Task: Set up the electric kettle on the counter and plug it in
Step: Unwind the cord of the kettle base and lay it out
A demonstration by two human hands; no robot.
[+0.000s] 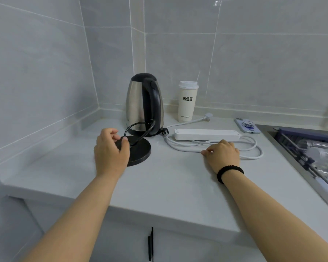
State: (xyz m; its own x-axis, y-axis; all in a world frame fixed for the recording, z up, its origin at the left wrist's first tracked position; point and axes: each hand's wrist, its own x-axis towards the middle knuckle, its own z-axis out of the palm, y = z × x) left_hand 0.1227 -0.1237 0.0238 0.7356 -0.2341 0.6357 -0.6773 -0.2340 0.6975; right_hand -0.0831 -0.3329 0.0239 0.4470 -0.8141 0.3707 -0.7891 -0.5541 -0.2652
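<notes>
A steel kettle [140, 103] with a black lid and handle stands in the counter's back corner, off its base. The round black base [139, 150] lies in front of it, its black cord [138, 127] looping up and back to a black plug [164, 131] beside the kettle. My left hand [110, 150] grips the base's left edge, fingers curled over it. A white power strip [206, 134] lies to the right with its white cable [250, 148] coiled in front. My right hand [222, 155] rests on the counter [169, 182] by that cable, fingers curled; whether it pinches the cable is unclear.
A tall white paper cup [187, 101] stands right of the kettle. The strip's white plug [207, 116] lies behind it. A phone [247, 125] lies near the back wall. A sink [311, 152] with a rack and utensils fills the right side. Tiled walls close the corner.
</notes>
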